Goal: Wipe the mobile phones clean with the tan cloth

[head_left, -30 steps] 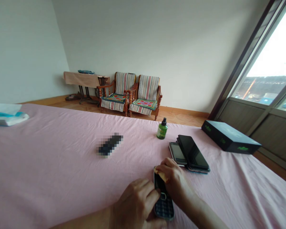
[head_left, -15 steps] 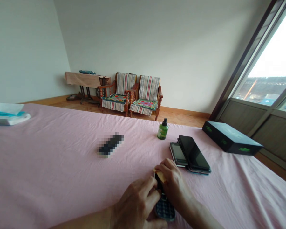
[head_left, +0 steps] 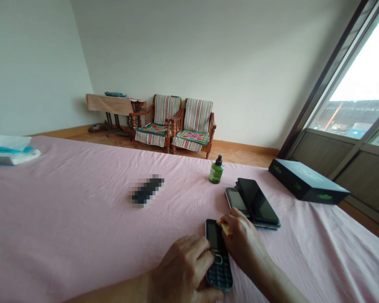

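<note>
The left forearm (head_left: 113,291), bare, comes in low and nearly level, rising a little toward the left wrist (head_left: 151,283). The left hand (head_left: 186,263) is turned back-up, knuckles raised, its fingers (head_left: 204,254) bent and aimed toward the right hand (head_left: 238,229); the left thumb (head_left: 211,295) stretches out below them. The right forearm (head_left: 273,273), also bare, slants up and inward from the lower right. The right hand is farther forward, fingers curled tightly together in a pinch. The two hands are near each other, not touching.
</note>
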Motion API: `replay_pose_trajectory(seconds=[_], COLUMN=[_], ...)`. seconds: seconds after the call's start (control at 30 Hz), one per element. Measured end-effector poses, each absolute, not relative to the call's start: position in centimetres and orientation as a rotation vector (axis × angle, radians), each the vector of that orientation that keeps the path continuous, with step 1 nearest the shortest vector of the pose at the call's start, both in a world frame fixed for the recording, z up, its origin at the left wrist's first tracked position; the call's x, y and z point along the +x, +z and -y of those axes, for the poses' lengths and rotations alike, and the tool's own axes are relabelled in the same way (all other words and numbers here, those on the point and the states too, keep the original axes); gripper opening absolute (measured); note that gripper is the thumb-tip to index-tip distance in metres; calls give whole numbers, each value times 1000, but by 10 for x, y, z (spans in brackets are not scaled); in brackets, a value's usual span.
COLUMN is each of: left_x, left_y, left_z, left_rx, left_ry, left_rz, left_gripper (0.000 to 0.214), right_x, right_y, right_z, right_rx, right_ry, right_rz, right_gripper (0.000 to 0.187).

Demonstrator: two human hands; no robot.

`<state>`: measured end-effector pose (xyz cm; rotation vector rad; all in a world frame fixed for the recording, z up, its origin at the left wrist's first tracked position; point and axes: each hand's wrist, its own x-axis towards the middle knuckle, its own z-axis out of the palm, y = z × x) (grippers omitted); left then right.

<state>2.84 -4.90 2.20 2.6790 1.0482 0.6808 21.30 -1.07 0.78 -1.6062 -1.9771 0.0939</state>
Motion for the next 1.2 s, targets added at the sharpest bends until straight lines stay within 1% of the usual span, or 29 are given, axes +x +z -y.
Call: replay_pose_trajectory(seconds=[0.2,0.4,0.57,0.73,0.97,1.1,1.2], left_x=[28,30,31,30,30,31,31], left_y=[26,25,25,21,29,30,30], left_z=[48,48,47,47,46,47,48], left_rx=[2661,2675,2665,2683,2676,2682,2659], left_ry=[595,632,595,608,514,556,533], left_rz=[-1060,-1053,-1058,-1031,-993,-1024,-1041], left_gripper=[47,52,47,52,48,43,43], right_x=[206,186,190,207,203,195,196], right_y=[12,14,14,20,20,20,21], right_z=[15,16,14,14,13,11,12], right_rx=[-1500,-1350,-1466,-1660,-1527,-1442,-1465], right_ry=[175,266,262,219,196,183,189], right_rz=[1990,2051,1990,1940,1998,2038,2035], right_gripper=[25,26,25,22,25,25,24])
